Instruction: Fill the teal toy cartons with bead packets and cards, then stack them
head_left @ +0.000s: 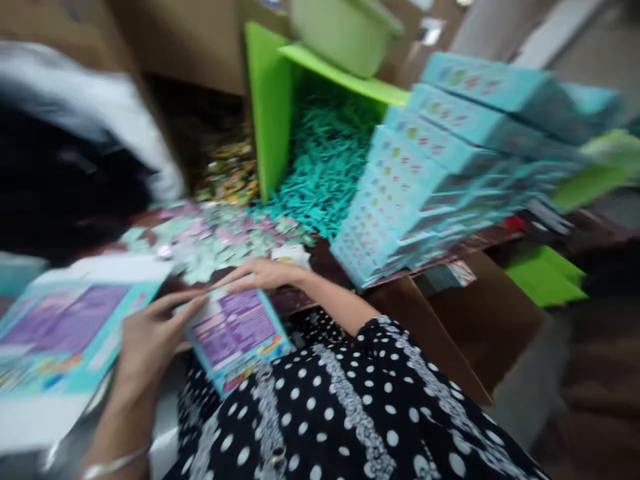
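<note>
A small turquoise and purple printed cardboard box (237, 330) is tilted against the front of my polka-dot clothing. My left hand (155, 327), with a bracelet on the wrist, closes on its upper left corner, thumb and fingers together. Along the top edge, my right hand (263, 273) grips the same box with its fingers bent over it. Just beyond my hands lies a spread of small pale green and pink packets (220, 237). Motion blur hides the fine detail of the fingertips.
To the left are flat printed box sheets (75, 327) and a person's dark-haired head (65, 167). Ahead, a green bin (273, 113) holds turquoise strips (325, 160), with a pale green basin (345, 33) above. Turquoise boxes (425, 167) are stacked right, above an open brown carton (480, 320).
</note>
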Demonstrator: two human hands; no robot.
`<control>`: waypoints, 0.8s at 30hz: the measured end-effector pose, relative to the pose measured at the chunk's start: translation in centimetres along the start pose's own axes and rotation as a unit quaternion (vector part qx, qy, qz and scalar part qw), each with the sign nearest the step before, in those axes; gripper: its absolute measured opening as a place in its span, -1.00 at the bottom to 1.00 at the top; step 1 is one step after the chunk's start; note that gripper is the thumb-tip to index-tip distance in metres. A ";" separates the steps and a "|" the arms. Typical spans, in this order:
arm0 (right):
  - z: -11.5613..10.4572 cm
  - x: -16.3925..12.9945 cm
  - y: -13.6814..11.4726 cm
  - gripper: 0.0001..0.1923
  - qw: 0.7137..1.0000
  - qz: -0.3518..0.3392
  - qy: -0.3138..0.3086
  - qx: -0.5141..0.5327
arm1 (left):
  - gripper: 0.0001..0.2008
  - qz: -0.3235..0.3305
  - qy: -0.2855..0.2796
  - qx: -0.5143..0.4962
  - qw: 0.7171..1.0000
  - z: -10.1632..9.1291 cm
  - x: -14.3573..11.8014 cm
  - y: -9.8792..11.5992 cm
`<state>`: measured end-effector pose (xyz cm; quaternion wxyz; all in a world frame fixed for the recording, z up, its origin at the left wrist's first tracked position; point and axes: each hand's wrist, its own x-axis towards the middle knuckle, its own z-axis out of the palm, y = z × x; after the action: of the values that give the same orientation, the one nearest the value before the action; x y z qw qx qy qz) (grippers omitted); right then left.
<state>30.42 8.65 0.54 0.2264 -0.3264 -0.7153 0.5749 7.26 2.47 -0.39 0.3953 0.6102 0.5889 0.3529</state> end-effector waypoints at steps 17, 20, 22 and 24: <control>2.8 -2.9 1.3 -0.55 0.975 -0.051 0.003 -0.216 | -0.52 0.053 0.012 -0.246 0.968 0.7 -3.0 -7.6; 3.5 -3.1 1.3 -0.54 0.977 -0.077 0.029 -0.195 | -0.50 0.022 0.012 -0.279 0.960 0.7 -3.0 -7.5; 3.6 -3.3 1.6 -0.42 0.985 -0.085 0.082 -0.129 | -0.53 0.032 0.057 -0.297 0.953 0.4 -2.5 -6.8; 3.6 -3.6 2.2 -0.10 0.990 -0.065 0.117 -0.040 | -0.56 0.048 0.164 -0.325 0.930 -0.2 -1.7 -6.1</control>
<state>30.84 3.91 -2.21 0.3321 -0.3533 -0.7257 0.4881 4.28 0.79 -5.77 0.4527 0.4098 0.4682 0.6387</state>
